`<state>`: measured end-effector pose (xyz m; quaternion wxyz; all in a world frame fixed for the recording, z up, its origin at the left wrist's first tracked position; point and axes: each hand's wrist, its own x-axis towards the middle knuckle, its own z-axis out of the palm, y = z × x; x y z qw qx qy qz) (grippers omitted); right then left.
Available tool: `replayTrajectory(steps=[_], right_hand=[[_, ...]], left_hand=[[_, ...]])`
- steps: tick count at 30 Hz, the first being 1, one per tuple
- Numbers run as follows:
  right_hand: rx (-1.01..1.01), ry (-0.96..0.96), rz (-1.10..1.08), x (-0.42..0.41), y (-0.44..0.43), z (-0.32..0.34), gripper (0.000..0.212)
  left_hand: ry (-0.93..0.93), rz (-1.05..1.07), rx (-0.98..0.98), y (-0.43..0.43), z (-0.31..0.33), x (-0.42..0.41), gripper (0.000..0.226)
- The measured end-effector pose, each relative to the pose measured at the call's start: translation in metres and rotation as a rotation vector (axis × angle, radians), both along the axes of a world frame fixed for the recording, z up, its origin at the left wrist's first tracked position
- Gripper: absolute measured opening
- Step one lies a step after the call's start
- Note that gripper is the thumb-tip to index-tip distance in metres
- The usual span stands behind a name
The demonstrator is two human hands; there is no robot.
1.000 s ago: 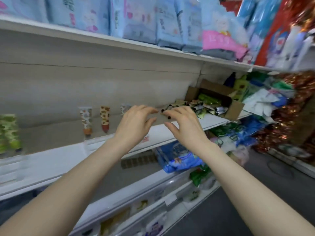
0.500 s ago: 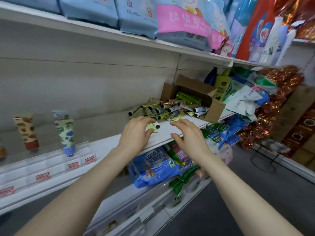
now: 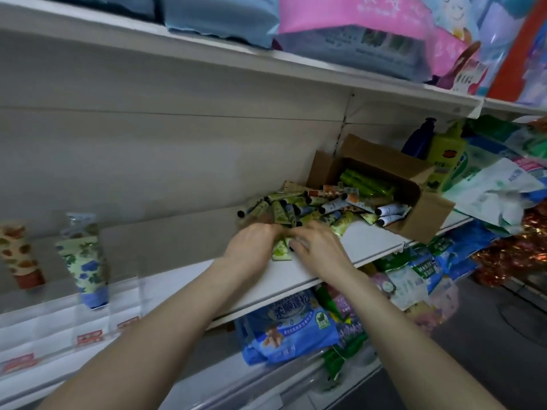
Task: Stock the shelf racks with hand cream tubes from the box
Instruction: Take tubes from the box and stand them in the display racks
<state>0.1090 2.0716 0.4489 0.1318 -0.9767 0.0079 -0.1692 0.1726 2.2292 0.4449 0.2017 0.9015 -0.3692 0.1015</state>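
Just left of the box [image 3: 414, 199], my right hand [image 3: 318, 248] pinches a green tube [image 3: 281, 252] from the spilled pile [image 3: 299, 205], ready for racking; my left hand's [image 3: 250, 245] grip I cannot tell.

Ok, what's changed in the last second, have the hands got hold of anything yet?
Both hands reached forward from mid-air to the near edge of the tube pile. The left hand and right hand now pinch a green tube there. The box on its side, the rest of the pile and the two standing tubes stayed put.
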Motion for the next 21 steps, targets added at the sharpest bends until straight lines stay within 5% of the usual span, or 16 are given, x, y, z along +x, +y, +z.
replayTrajectory(steps=[11, 15, 18, 21], right_hand=[[0.023, -0.001, 0.098, 0.016, -0.052, -0.002, 0.014], [0.045, 0.088, 0.075, 0.017, -0.062, 0.001, 0.023], [0.329, 0.121, 0.069, 0.018, -0.066, 0.004, 0.028], [0.97, 0.197, 0.106, 0.014, -0.064, 0.009, 0.026]], left_hand=[[-0.083, 0.14, 0.146, -0.019, -0.005, -0.01, 0.035], [-0.142, 0.22, 0.162, -0.018, -0.005, -0.024, 0.035], [-0.141, 0.282, 0.145, -0.017, -0.005, -0.035, 0.037], [-0.066, 0.386, -0.137, -0.016, -0.003, -0.047, 0.03]])
